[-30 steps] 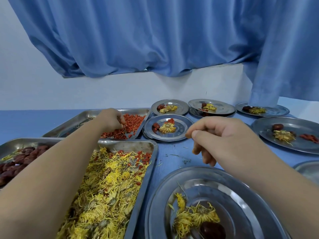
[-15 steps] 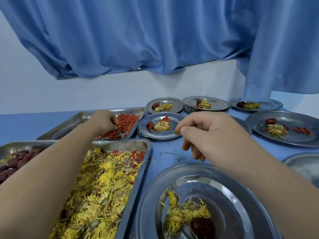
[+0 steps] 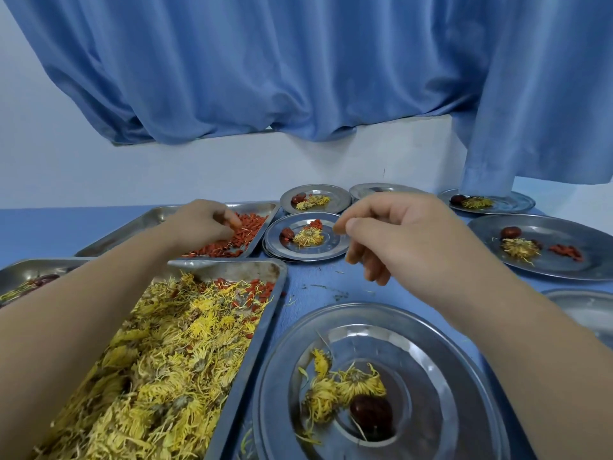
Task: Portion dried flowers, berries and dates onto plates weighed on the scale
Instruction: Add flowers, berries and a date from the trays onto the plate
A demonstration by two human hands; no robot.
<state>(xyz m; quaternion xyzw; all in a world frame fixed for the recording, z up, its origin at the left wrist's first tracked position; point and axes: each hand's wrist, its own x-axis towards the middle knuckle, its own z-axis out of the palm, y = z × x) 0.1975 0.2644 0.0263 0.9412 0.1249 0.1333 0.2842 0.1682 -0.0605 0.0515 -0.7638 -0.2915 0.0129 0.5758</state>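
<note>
While the left forearm stretched over the tray of dried flowers (image 3: 172, 353), the left hand (image 3: 205, 224) dipped palm-down into the berry tray (image 3: 132, 227), fingers curled and bunched on the red berries (image 3: 247, 232). Further right, the right hand (image 3: 398, 234) hovered over the blue counter (image 3: 318, 283) beyond the near plate (image 3: 441, 360). Its thumb was pressed to the forefinger and the other fingers were curled; whether they pinched anything could not be told.

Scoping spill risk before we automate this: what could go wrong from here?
Left hand curls its fingers into the berries in the far tray. The carry to the near plate, which has none, may pass over the flower tray, where stray berries already lie. Right hand hovers pinched between them: a bump could scatter berries.
</note>
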